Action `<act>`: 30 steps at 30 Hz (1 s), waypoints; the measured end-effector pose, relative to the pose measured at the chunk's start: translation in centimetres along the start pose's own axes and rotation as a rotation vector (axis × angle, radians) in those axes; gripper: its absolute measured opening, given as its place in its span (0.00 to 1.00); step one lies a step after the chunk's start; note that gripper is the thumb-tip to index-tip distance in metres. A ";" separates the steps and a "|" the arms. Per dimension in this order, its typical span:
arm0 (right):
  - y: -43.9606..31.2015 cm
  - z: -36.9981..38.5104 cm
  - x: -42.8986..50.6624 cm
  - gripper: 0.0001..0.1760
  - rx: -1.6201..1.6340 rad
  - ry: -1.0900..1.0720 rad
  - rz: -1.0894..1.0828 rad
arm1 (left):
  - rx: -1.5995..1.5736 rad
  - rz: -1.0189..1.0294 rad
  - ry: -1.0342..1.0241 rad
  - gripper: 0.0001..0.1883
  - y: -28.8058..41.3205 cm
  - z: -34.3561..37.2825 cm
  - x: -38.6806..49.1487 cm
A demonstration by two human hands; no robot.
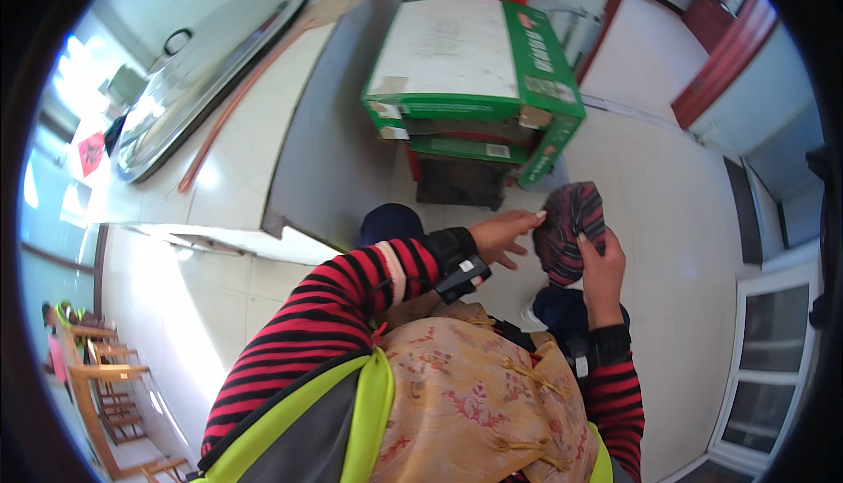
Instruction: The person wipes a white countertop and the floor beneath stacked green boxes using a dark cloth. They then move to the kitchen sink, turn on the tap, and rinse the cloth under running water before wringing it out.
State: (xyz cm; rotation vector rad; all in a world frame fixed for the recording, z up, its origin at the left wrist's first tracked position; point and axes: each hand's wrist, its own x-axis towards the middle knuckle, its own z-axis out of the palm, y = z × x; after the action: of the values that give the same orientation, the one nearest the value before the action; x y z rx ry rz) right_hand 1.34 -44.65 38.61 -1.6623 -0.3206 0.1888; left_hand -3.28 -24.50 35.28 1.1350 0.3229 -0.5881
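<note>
A crumpled dark cloth item with reddish stripes is held up in front of me, above the tiled floor. My right hand grips its right lower edge, the thumb lying on the fabric. At its left side is my left hand, thumb and forefinger together at the cloth's edge and the other fingers spread; whether they pinch the fabric is hard to tell. Both of my sleeves are striped red and black, with dark bands at the wrists. A small black device is strapped at my left wrist.
Ahead stands a green and white cardboard box with a torn opening, over a dark bin-like object. A tiled counter at left carries a large glass lid and an orange tube. A white-framed cabinet stands right. People sit far left.
</note>
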 end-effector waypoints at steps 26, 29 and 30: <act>5.9 -10.5 -6.7 0.17 -1.240 0.047 -0.186 | -0.500 0.078 -0.279 0.21 -0.6 -1.9 6.2; 8.7 -10.4 -6.0 0.17 -1.174 -0.084 -0.144 | -0.483 0.095 -0.167 0.20 -3.9 -3.1 8.0; 9.4 -10.8 -5.7 0.17 -1.158 -0.126 -0.166 | -0.465 0.016 -0.113 0.20 -5.0 -3.5 8.6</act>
State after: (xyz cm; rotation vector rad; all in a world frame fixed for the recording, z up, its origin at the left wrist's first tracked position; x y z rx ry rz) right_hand 0.21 -57.49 30.20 -2.7500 -0.7486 -0.0462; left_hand 0.85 -25.10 25.57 0.6546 0.3319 -0.5263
